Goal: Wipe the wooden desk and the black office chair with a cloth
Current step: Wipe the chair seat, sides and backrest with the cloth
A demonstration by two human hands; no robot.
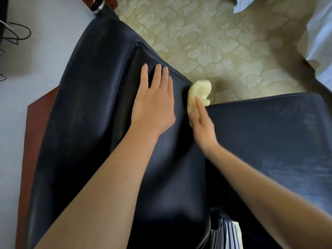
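The black office chair [86,108] fills most of the view, its glossy leather seen from above. My left hand [154,99] lies flat on a padded panel of it, fingers spread and holding nothing. My right hand [201,121] presses a pale yellow cloth [199,92] against the right edge of that panel, where it meets another black padded part [269,133]. The cloth bunches out past my fingertips. A reddish wooden desk [36,126] edge shows at the left, behind the chair.
Patterned beige carpet [224,42] lies beyond the chair. White bedding [319,42] hangs at the right edge. Black cables [16,33] lie at the far left against a pale wall. A chrome-ringed chair part [98,5] shows at the top.
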